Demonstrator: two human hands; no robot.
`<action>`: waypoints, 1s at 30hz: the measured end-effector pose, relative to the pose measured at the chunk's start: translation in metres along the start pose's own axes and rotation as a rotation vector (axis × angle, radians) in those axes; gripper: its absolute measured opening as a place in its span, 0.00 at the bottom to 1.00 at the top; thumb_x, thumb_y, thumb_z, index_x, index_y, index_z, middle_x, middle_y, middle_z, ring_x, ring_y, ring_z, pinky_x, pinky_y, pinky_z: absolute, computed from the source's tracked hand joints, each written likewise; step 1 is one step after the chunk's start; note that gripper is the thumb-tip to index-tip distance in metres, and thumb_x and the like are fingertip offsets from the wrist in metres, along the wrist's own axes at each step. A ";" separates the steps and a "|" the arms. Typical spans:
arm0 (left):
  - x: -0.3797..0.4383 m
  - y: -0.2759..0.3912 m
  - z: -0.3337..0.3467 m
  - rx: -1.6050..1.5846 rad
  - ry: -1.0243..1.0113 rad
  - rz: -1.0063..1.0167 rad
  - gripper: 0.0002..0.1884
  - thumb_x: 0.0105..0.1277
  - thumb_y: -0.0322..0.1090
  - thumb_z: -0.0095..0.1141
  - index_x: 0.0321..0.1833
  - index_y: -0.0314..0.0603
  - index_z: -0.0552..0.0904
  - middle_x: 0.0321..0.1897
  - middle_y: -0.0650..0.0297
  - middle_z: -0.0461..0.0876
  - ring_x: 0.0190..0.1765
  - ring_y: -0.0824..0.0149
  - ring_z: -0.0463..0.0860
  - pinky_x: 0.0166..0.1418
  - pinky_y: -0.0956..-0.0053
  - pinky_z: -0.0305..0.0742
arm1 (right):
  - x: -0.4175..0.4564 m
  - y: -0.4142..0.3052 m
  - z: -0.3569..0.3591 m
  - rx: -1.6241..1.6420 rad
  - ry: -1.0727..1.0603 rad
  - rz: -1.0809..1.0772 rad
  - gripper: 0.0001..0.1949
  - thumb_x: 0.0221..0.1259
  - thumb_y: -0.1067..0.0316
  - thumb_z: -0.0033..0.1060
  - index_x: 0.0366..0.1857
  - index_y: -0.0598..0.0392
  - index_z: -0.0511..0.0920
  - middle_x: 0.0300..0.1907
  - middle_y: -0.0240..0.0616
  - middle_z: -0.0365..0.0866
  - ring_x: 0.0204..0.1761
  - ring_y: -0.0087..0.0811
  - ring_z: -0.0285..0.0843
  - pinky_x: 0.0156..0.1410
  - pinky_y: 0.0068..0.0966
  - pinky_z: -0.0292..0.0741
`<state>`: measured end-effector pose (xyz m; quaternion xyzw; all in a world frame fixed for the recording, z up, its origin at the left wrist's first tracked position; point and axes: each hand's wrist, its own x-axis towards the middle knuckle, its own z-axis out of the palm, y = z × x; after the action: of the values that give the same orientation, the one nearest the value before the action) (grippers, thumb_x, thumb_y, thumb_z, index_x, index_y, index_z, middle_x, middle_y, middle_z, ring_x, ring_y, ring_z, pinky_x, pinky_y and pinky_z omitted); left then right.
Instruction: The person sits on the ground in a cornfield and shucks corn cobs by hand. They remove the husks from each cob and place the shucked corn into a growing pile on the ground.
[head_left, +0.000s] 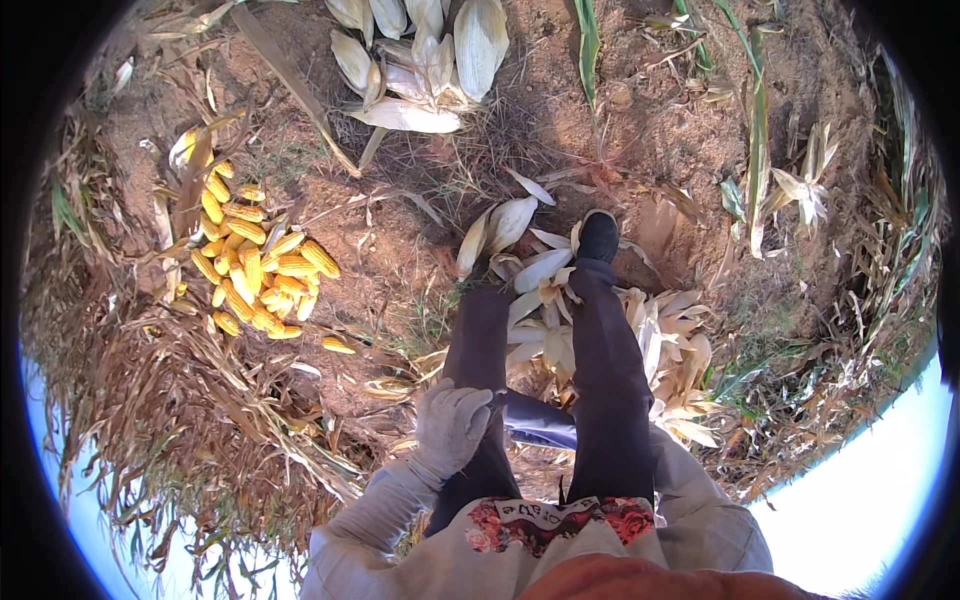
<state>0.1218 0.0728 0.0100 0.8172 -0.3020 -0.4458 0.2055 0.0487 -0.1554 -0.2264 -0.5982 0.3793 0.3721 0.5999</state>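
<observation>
My left hand (453, 424), in a pale work glove, rests by my left thigh with its fingers curled; whether anything is inside cannot be seen. The right hand is out of view; only its sleeve (686, 480) shows beside my right thigh. Between and beside my legs lie pale, dry corn husks (547, 337). Farther forward, near my feet, are husk-covered ears (510, 223). A pile of bare yellow corn cobs (251, 262) lies on the soil at the left, with a single yellow cob (338, 345) apart from it.
Several husk-covered ears (480, 49) lie in a heap at the top. Dry corn stalks (180, 375) are banked along the left. More discarded husks (679, 337) lie right of my legs. Green-brown leaves (757, 150) and a spread husk (808, 191) are on the soil at the right.
</observation>
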 end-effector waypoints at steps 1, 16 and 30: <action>-0.004 0.007 0.004 0.007 0.012 -0.043 0.13 0.63 0.32 0.65 0.51 0.44 0.83 0.44 0.60 0.87 0.49 0.54 0.84 0.67 0.54 0.74 | -0.011 0.001 -0.008 -0.020 -0.021 0.001 0.14 0.77 0.56 0.53 0.47 0.57 0.81 0.33 0.42 0.79 0.35 0.35 0.76 0.41 0.27 0.74; 0.215 0.030 -0.079 -0.307 -0.151 0.100 0.18 0.67 0.35 0.63 0.59 0.41 0.81 0.50 0.51 0.85 0.51 0.46 0.84 0.57 0.55 0.77 | -0.114 -0.077 -0.032 0.024 0.112 0.199 0.15 0.78 0.55 0.52 0.47 0.58 0.81 0.36 0.45 0.80 0.38 0.39 0.78 0.44 0.30 0.75; 0.304 -0.056 -0.183 -0.464 0.066 0.130 0.20 0.69 0.44 0.58 0.54 0.34 0.81 0.42 0.47 0.86 0.48 0.44 0.85 0.54 0.52 0.77 | 0.070 -0.256 -0.081 -0.449 0.376 0.084 0.16 0.78 0.55 0.51 0.48 0.59 0.81 0.38 0.48 0.81 0.41 0.42 0.80 0.46 0.32 0.76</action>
<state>0.4224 -0.0799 -0.1127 0.7411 -0.2368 -0.4619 0.4258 0.3093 -0.2392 -0.1777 -0.7581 0.4165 0.3539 0.3558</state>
